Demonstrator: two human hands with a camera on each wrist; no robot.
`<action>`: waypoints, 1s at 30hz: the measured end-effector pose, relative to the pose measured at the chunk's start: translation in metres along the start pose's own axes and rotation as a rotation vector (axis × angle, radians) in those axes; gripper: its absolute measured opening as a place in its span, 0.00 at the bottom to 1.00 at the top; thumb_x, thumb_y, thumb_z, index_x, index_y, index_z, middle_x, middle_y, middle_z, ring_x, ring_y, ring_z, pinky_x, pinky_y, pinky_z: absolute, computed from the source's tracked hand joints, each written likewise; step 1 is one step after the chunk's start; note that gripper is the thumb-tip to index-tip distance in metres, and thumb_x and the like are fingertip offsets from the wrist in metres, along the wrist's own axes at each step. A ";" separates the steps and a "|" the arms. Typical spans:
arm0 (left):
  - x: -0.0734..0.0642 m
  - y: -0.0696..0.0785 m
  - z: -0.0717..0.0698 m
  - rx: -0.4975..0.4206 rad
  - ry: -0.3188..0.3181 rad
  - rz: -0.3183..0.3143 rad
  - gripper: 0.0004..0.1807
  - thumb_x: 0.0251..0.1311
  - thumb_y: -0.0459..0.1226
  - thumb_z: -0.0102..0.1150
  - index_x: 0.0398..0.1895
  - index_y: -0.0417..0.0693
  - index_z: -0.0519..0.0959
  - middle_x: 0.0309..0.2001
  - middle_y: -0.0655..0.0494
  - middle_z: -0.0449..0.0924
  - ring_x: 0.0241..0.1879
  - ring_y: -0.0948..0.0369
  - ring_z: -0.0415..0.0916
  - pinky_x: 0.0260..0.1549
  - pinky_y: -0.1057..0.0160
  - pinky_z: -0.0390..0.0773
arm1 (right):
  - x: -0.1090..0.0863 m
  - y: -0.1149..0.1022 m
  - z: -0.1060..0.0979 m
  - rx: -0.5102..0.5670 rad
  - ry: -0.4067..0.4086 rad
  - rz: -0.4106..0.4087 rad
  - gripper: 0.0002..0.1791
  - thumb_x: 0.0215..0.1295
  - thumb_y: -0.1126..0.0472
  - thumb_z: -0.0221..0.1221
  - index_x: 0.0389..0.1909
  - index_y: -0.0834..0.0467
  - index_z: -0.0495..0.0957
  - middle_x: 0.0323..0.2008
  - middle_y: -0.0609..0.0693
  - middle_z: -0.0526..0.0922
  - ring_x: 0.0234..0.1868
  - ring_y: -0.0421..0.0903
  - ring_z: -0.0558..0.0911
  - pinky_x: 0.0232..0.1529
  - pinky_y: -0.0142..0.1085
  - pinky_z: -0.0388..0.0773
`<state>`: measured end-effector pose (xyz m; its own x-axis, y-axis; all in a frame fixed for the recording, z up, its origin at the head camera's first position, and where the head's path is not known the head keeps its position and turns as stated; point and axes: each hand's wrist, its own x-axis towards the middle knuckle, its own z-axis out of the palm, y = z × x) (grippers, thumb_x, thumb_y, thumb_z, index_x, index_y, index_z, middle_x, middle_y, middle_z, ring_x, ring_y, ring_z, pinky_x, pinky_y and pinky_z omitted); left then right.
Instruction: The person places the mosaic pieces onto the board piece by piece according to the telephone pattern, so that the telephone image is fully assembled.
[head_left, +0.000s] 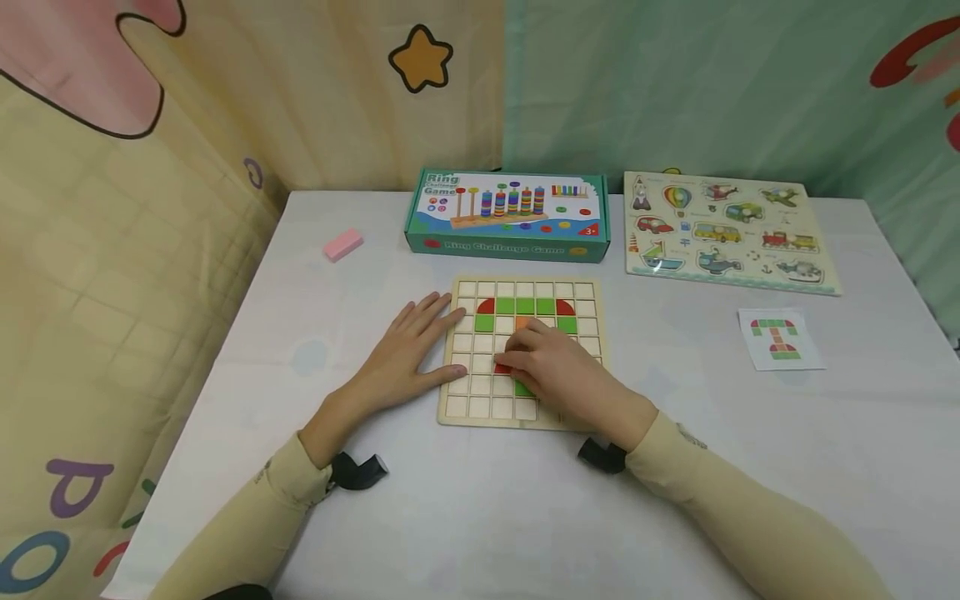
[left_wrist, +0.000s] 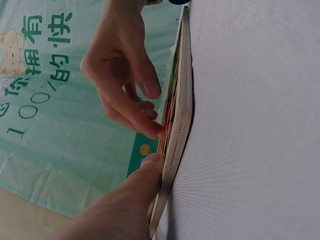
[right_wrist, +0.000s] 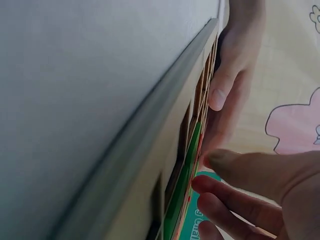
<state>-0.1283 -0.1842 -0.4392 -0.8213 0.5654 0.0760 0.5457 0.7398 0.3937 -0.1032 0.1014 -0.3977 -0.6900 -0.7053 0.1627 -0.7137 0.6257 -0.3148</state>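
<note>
A wooden grid board (head_left: 459, 408) lies flat on the white table. My left hand (head_left: 405, 354) rests at its left edge, fingers spread, thumb on the rim. Over the lower middle of the board is my right hand (head_left: 572, 367); its fingertips touch a red piece (head_left: 502, 368) set in a cell. In the left wrist view, the right thumb stands apart from the index fingertip at the red piece (left_wrist: 164, 125). A green piece (head_left: 523, 388) shows below that hand, an orange piece (head_left: 522, 322) above it. Green and red pieces form an upper row. The right hand hides several cells.
A pattern card (head_left: 782, 354) lies to the right. Behind the board stand a green Ring Challenge Game box (head_left: 517, 248) and a vehicle picture puzzle (head_left: 727, 221). A pink block (head_left: 343, 245) lies at the back left. Curtains hang behind the table.
</note>
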 end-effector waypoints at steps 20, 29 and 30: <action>0.000 -0.003 0.003 0.003 -0.004 -0.010 0.48 0.67 0.62 0.62 0.84 0.55 0.58 0.86 0.49 0.48 0.86 0.50 0.39 0.85 0.46 0.38 | -0.097 0.032 -0.028 0.200 0.131 0.224 0.36 0.46 0.57 0.84 0.60 0.58 0.84 0.50 0.47 0.83 0.49 0.44 0.82 0.48 0.44 0.85; 0.002 -0.003 0.002 0.006 -0.015 -0.016 0.48 0.67 0.62 0.63 0.84 0.55 0.58 0.86 0.49 0.48 0.86 0.50 0.39 0.84 0.45 0.39 | -0.121 0.048 -0.030 0.216 0.060 0.328 0.44 0.40 0.55 0.87 0.60 0.56 0.76 0.47 0.45 0.80 0.46 0.41 0.80 0.48 0.42 0.84; 0.002 -0.003 0.002 0.006 -0.016 -0.016 0.48 0.67 0.62 0.63 0.84 0.55 0.58 0.86 0.49 0.48 0.86 0.50 0.39 0.84 0.45 0.39 | -0.122 0.050 -0.030 0.219 0.044 0.338 0.43 0.40 0.55 0.87 0.58 0.56 0.76 0.47 0.45 0.80 0.46 0.41 0.80 0.49 0.42 0.84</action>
<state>-0.1312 -0.1840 -0.4420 -0.8273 0.5590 0.0553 0.5335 0.7511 0.3889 -0.0582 0.2287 -0.4049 -0.8895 -0.4538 0.0541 -0.4063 0.7310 -0.5482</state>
